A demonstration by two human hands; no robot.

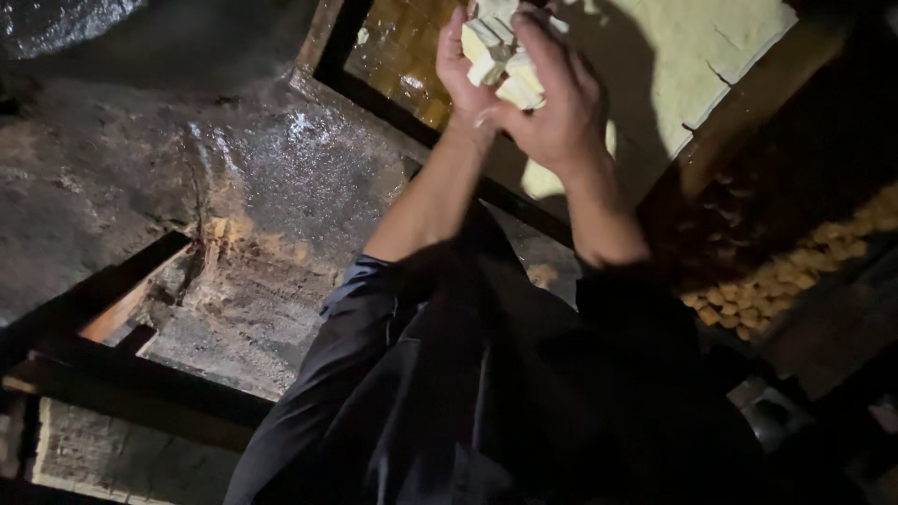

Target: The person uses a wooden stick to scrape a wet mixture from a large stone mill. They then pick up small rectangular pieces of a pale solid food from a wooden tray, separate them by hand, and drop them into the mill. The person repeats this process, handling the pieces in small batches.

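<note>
Pale, soft white cubes [496,51], bunched together, gathered between both hands above the near edge of a dark-framed wooden tray [748,89] carrying a scored cream slab [692,47]. Left hand [460,70] cupped under the pile, right hand [552,103] curled over it, fingers pressed around the pieces. Mid-transfer by the look of it; likely calls for gentle, even pressure. Heap of browned cubes [795,271] at the right edge. Wet stone floor [281,168] open on the left.
</note>
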